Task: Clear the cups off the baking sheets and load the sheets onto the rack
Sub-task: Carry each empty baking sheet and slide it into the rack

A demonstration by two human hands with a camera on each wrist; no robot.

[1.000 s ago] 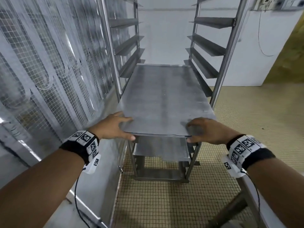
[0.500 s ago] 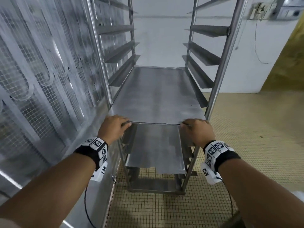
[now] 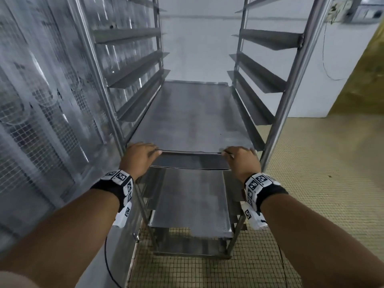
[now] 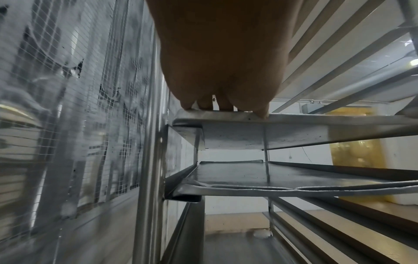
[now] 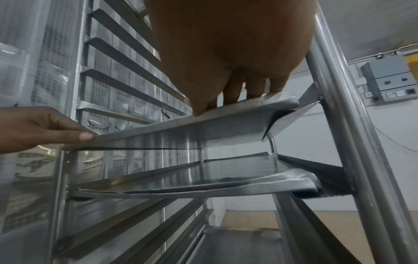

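A bare metal baking sheet lies flat on a pair of runners in the steel rack, nearly all the way in. My left hand and right hand are at its front rim, one near each corner. The left wrist view shows my left fingertips resting on top of that rim. My right fingertips lie on the rim in the right wrist view too. Another sheet sits lower and sticks out toward me. No cups are in view.
A wire-mesh panel under plastic film stands close on the left of the rack. Empty angled runners line both sides above the sheet. A tiled floor spreads to the right, with a white wall and a yellow curtain behind.
The sheet has slid deeper into the rack. My hands followed it forward, from gripping its front corners to resting on its front rim between the uprights.
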